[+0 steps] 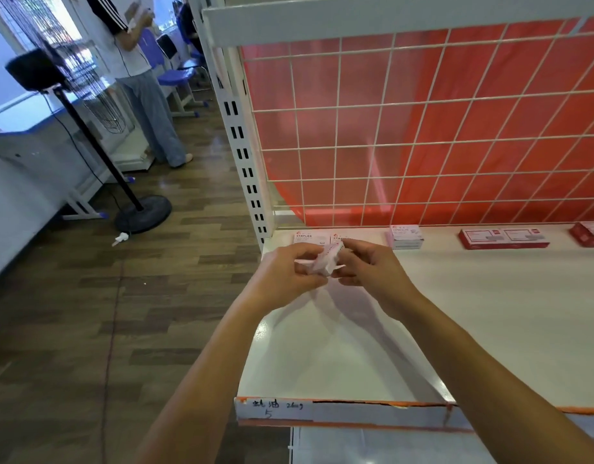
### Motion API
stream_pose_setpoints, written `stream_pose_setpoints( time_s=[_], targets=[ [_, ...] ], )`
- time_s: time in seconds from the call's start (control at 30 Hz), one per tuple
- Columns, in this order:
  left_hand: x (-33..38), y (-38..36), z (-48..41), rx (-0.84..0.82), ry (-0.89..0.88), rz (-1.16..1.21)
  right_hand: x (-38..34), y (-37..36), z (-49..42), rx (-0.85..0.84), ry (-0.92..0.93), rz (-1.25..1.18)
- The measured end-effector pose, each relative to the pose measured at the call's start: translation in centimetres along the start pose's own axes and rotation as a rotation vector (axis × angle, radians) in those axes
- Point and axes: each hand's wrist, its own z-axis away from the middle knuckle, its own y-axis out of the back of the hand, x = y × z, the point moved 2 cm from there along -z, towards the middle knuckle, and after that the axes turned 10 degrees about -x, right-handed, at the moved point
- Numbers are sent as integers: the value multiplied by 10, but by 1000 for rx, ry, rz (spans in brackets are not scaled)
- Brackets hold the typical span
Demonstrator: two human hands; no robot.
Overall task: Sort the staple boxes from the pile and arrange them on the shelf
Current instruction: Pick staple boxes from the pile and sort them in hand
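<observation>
One small pink-and-white staple box [327, 261] sits between both hands, tilted, over the far left part of the shelf [489, 313]. Motion blur hides whether it is a single box or more. It appears lifted off the shelf surface; the arms' shadows fall on the white board beneath.

Left hand [285, 274]: fingers curled, pinching the box's left side. Right hand [372, 266]: fingers curled round the right side, thumb and forefinger at the top far corner. The two hands are close together, with the box between them.

Just beyond the hands, against the back of the shelf, lie two flat white boxes. The left one [304, 236] is printed STAPLES; the second [335, 236] is beside it and partly hidden by the held box.

Further right along the back edge:
- a small pink box [404, 236], standing apart
- a long red pack [503, 238]
- another red pack [588, 233], cut by the right frame edge

Behind them is a white wire grid [423, 128] over a red sheet. A slotted white upright [242, 152] stands at the shelf's left end. The label strip [275, 408] on the near edge carries handwriting and a "5".

To the left is a wood-pattern floor [88, 296], with a black fan stand [143, 214] on it. A person [138, 78] stands far off beside blue chairs [175, 77].
</observation>
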Motion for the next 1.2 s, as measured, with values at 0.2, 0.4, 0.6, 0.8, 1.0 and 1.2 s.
stream_pose_setpoints(
  time_s=[0.2, 0.4, 0.6, 0.8, 1.0, 1.2],
  targets=[
    [9, -8, -1, -3, -17, 7, -6, -7, 3, -111, -91, -165],
    [3, 3, 0, -48, -27, 91, -9, 6, 3, -134, -147, -263],
    [-2, 1, -7, -54, -61, 68, -10, 7, 3, -180, -125, -113],
    [-7, -5, -12, 22, -24, -20, -10, 11, -1, -181, 7, 649],
    [-15, -3, -23, 109, 21, -473, 5, 24, -12, 73, 122, 946],
    [-28, 2, -43, -5, 105, -641, 22, 18, -18, 143, 150, 1042]
  ],
)
